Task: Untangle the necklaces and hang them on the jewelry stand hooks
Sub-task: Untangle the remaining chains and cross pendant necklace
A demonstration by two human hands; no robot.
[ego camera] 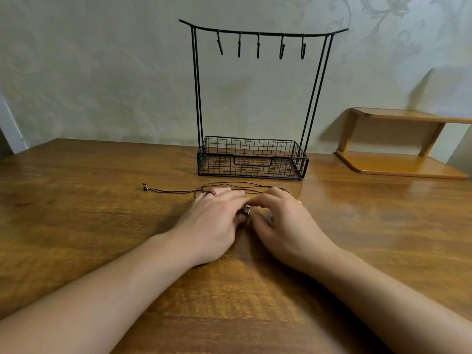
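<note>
A black wire jewelry stand (255, 34) rises at the back of the wooden table, with several bare hooks on its top bar and a mesh basket (251, 162) at its foot. Dark cord necklaces (178, 191) lie tangled on the table in front of the stand, one end trailing left to a small clasp (145, 186). My left hand (212, 223) and my right hand (286, 223) meet over the cords, fingertips together around a small metal pendant (246, 210). The fingers of both hands curl at the pendant, and much of the tangle is hidden beneath them.
A low wooden two-tier shelf (398, 144) stands at the back right against the wall. The table (76, 226) runs wide on both sides of my hands, its far edge meeting the patterned wall.
</note>
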